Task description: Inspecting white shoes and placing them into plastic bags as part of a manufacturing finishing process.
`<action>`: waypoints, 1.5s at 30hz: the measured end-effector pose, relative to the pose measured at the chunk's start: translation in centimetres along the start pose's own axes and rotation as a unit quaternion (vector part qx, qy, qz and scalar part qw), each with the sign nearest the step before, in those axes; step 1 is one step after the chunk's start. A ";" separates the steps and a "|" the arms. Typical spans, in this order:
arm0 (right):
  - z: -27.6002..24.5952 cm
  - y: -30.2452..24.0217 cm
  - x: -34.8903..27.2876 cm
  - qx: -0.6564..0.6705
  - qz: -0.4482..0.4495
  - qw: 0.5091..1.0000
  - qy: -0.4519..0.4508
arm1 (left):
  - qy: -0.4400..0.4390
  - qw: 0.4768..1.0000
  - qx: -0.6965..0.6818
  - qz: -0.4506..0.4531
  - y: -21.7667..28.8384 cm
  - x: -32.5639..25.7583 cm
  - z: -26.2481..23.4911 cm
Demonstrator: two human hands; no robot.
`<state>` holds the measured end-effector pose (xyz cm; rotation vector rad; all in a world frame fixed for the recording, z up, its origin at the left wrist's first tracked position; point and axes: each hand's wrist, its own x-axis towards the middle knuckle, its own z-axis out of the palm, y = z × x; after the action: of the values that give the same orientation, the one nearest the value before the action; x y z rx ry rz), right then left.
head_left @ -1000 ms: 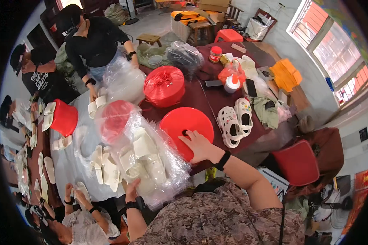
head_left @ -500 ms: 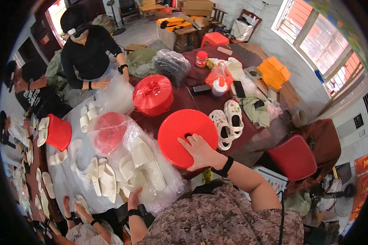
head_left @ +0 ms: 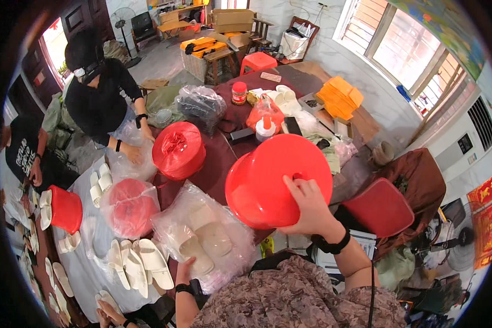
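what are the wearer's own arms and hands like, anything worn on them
Both hands are bare, no gloves. The right hand has a black band around its wrist, like a watch or strap. The left hand has a black wristband too. Short sleeves of a brown and grey patterned top; the forearms are uncovered.

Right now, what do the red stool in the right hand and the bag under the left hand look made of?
Red stool: likely moulded plastic, smooth with a soft sheen, held by the right hand. Bag under the left hand: thin clear plastic film, crinkled and glossy, pale slippers showing through.
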<state>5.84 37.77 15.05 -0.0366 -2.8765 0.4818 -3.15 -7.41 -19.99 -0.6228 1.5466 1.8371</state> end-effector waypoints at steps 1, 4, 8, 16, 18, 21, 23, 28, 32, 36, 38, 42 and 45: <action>-0.8 0.5 -0.2 0.013 0.022 1.000 0.017 | 0.001 1.000 0.011 0.017 0.2 0.6 0.4; -2.7 2.6 -1.2 -0.002 0.078 0.996 0.050 | -0.001 0.999 0.025 0.029 0.2 2.1 0.8; -4.0 6.1 -3.6 -0.010 0.165 0.982 0.089 | 0.012 0.998 0.052 -0.014 1.4 2.5 1.4; -3.0 11.1 -7.8 -0.057 0.265 0.954 0.131 | 0.048 0.990 0.130 0.032 0.4 4.6 0.5; -2.8 11.8 -8.4 -0.070 0.274 0.951 0.122 | 0.052 0.977 0.182 0.095 0.2 4.9 1.2; -3.0 11.9 -9.1 -0.073 0.282 0.949 0.118 | 0.047 0.982 0.169 0.067 0.9 4.4 3.4; -2.8 11.2 -8.2 -0.040 0.270 0.953 0.132 | 0.100 0.976 0.174 0.090 -0.7 5.2 0.9; -2.3 10.3 -8.3 0.029 0.233 0.963 0.130 | 0.139 0.934 0.266 0.193 -2.5 6.8 -1.0; -2.1 8.0 -7.1 0.085 0.222 0.966 0.097 | 0.157 0.957 0.214 0.121 -3.3 6.6 -0.2; -1.1 5.0 -4.2 0.094 0.157 0.982 0.049 | 0.117 0.977 0.141 0.114 -4.2 6.0 -0.3; -0.5 3.8 -2.9 0.089 0.136 0.986 0.032 | 0.125 0.976 0.132 0.118 -5.0 5.6 0.2; 0.6 1.3 -0.5 0.076 0.064 0.995 0.019 | 0.132 0.975 0.131 0.122 -6.3 5.1 1.0; 2.0 -0.3 1.4 0.076 0.012 0.997 0.014 | 0.165 0.964 0.163 0.128 -7.0 4.8 1.2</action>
<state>4.07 36.91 13.63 -0.0525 -2.8063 0.6967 -1.22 -4.72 -27.85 -0.6149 2.1863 1.6573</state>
